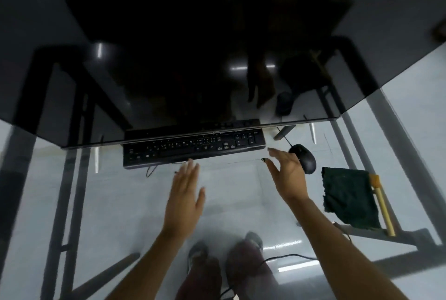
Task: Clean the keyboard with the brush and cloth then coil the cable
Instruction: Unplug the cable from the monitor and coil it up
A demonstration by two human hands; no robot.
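Observation:
A black keyboard (193,149) lies on a glass table, its far half tucked under a dark monitor (183,58). Its thin cable (150,171) loops out below the front edge. My left hand (185,197) hovers flat and open just short of the keyboard's front edge, holding nothing. My right hand (287,174) is open with fingers spread, near the keyboard's right end and beside a black mouse (304,157). A dark green cloth (347,197) lies to the right, with a wooden-handled brush (382,203) along its right side.
The glass table top (115,203) shows the pale floor, grey table legs and my feet (200,254) beneath it. A black cord (287,256) runs across the floor. The monitor overhangs the back of the table.

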